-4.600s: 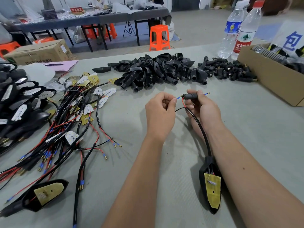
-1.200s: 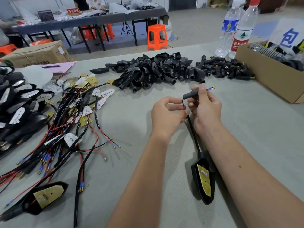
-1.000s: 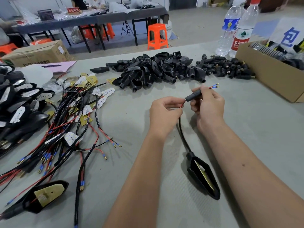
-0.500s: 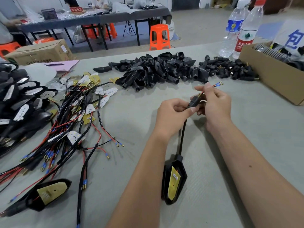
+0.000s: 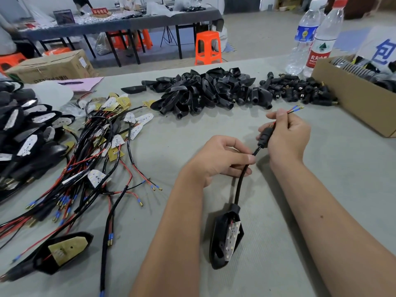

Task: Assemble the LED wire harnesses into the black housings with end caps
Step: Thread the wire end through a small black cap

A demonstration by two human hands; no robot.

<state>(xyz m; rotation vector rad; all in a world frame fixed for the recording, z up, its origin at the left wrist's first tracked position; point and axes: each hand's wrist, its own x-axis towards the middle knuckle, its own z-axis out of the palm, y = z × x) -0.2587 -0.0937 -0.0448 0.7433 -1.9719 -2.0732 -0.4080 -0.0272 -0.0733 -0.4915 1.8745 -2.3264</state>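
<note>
My left hand (image 5: 220, 159) pinches the sleeved cable (image 5: 241, 183); right hand (image 5: 287, 136) grips the end cap (image 5: 265, 137), wire tips poking out at 1 o'clock; housing (image 5: 225, 236) dangles at 6 o'clock; light, floppy, hold by the cap.

black housing (image 5: 220, 239); red, blue wire tips (image 5: 294, 109); orange stool (image 5: 207, 47)

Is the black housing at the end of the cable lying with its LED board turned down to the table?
No, the black housing shows its LED board, with white LED dots, on the side turned up toward the camera.
</note>
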